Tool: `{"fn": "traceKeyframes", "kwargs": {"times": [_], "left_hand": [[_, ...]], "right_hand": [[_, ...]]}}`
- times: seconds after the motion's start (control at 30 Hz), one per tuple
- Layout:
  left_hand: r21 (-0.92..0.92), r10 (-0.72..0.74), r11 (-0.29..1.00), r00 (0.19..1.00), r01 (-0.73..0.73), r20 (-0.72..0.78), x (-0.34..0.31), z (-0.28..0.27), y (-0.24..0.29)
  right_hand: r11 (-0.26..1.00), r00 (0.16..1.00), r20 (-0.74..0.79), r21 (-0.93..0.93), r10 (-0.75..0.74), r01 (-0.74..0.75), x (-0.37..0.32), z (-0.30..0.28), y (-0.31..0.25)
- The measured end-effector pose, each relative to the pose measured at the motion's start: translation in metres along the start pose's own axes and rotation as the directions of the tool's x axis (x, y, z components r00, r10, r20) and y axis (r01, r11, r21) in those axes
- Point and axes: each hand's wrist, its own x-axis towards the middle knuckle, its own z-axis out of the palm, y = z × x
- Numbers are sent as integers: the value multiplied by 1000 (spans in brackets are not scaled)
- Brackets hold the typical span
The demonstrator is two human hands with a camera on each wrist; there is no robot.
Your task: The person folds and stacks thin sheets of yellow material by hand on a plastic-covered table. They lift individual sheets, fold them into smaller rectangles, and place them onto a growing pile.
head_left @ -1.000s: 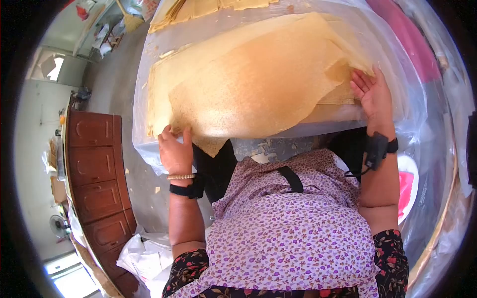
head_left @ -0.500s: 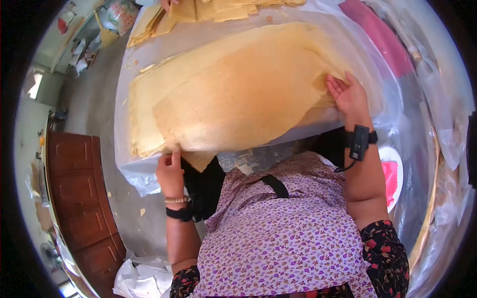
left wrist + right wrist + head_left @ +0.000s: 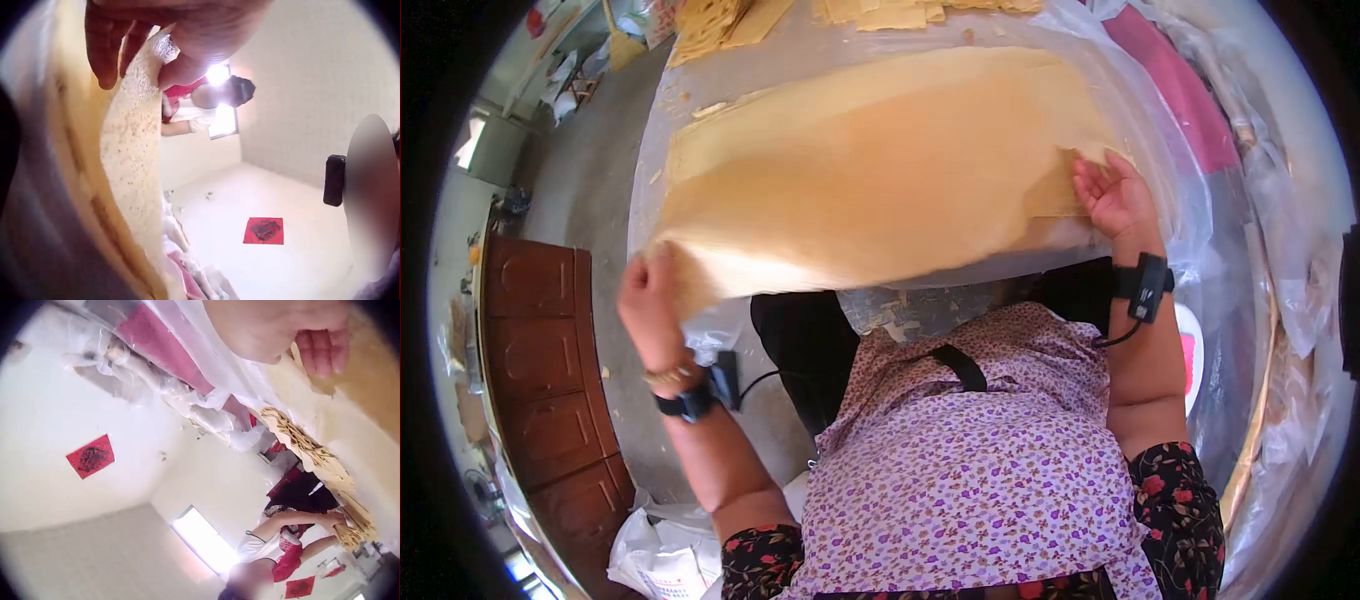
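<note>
A large, thin yellow sheet (image 3: 880, 190) that looks like tofu skin lies over a stack of similar sheets (image 3: 730, 125) on the plastic-covered table. My left hand (image 3: 650, 300) pinches its near left corner and holds it raised past the table's front edge. In the left wrist view, the thumb and fingers (image 3: 172, 59) grip the speckled sheet (image 3: 131, 137), which hangs down from them. At the right end, my right hand (image 3: 1118, 198), palm up, pinches the sheet's edge. In the right wrist view, its fingers (image 3: 322, 353) bend at the yellow edge, the thumb partly hidden.
More yellow pieces (image 3: 890, 12) lie along the table's far side, where another person (image 3: 287, 556) handles a bundle. Pink cloth (image 3: 1175, 90) and clear plastic (image 3: 1280, 190) line the right. Wooden cabinets (image 3: 540, 320) stand left, a white sack (image 3: 665, 555) at lower left.
My left hand has moved left and a little up with the sheet's corner, stretching the near edge outward. The hanging corner flap is no longer seen. My right hand stays at the right end.
</note>
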Motion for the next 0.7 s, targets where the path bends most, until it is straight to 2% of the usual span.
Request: {"fn": "traceKeyframes", "kwargs": {"times": [0.1,0.13,0.2,0.23,0.3,0.33,0.37,0.4,0.43,0.47,0.5,0.53,0.63,0.7], "left_hand": [[217,-82,975,986,50,143,78,-31,-83],[357,-61,934,987,5,146,82,-34,-89],[598,-31,797,984,-81,175,80,-32,-102],[756,42,647,994,-101,98,67,-19,-77],[960,232,276,972,-40,-26,22,14,3],[845,323,463,939,-267,120,20,28,-3],[652,435,597,871,-468,228,17,41,-8],[437,522,656,788,-615,325,-18,69,23],[202,619,625,636,-754,461,-36,96,34],[71,690,540,489,-839,534,-51,121,53],[62,696,507,450,-860,560,-66,142,58],[129,703,442,432,-888,566,-76,161,62],[119,605,527,470,-841,643,-75,195,61],[108,490,630,501,-769,714,-76,198,72]], "right_hand": [[995,992,96,47,83,-88,-32,22,9],[985,985,95,77,145,-153,-24,18,12],[985,977,142,44,161,-169,-29,19,7],[985,972,165,22,166,-172,-35,23,2],[985,989,69,-123,134,-124,-22,21,1],[974,993,26,-199,117,-110,-15,21,3],[947,998,-9,-313,69,-68,-9,21,5],[904,999,-31,-426,18,-29,-4,23,7],[846,999,-39,-533,-37,11,1,30,8],[806,979,1,-569,-201,166,2,42,10],[741,933,44,-595,-358,312,-3,51,9],[651,858,85,-616,-506,444,-10,59,7],[581,699,309,-396,-645,711,-39,91,-9],[769,777,260,-158,-573,620,-59,108,-20]]}}
